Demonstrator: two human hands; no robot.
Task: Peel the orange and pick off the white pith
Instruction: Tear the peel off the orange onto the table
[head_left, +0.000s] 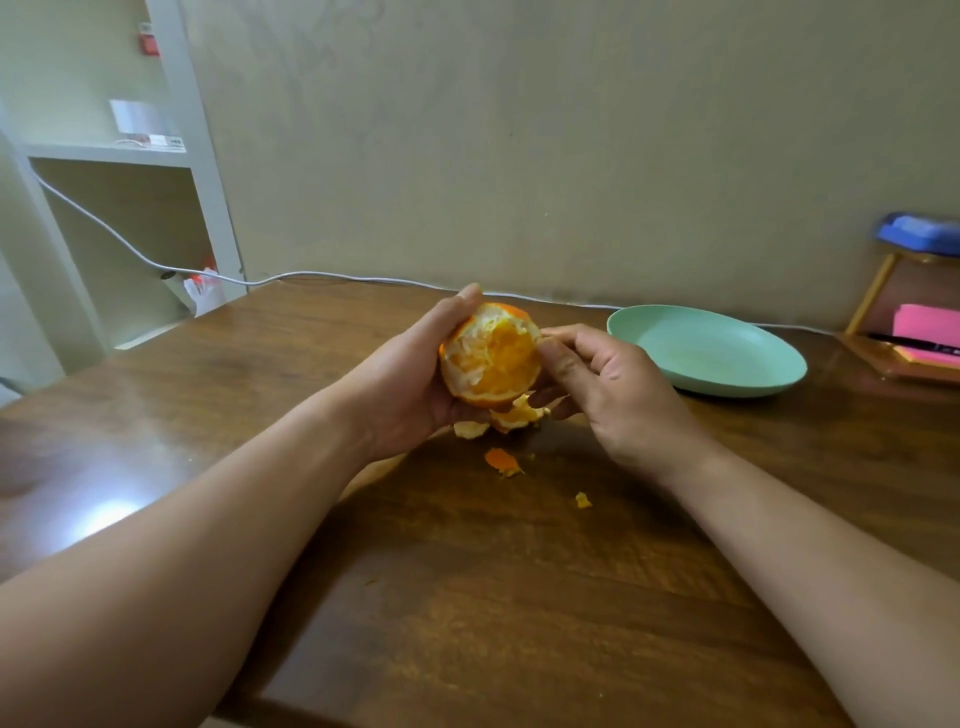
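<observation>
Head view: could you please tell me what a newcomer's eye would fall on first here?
The half-peeled orange at centre draws the eye first, cupped in the left hand while the right hand pinches at its right edge. Next come the peel scraps on the table just below it, and the green plate to the right, near the wall.

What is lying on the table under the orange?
Just below the orange, peel pieces show; two loose scraps lie on the wooden table nearer the camera. The left hand and right hand cover whatever sits directly beneath the fruit.
</observation>
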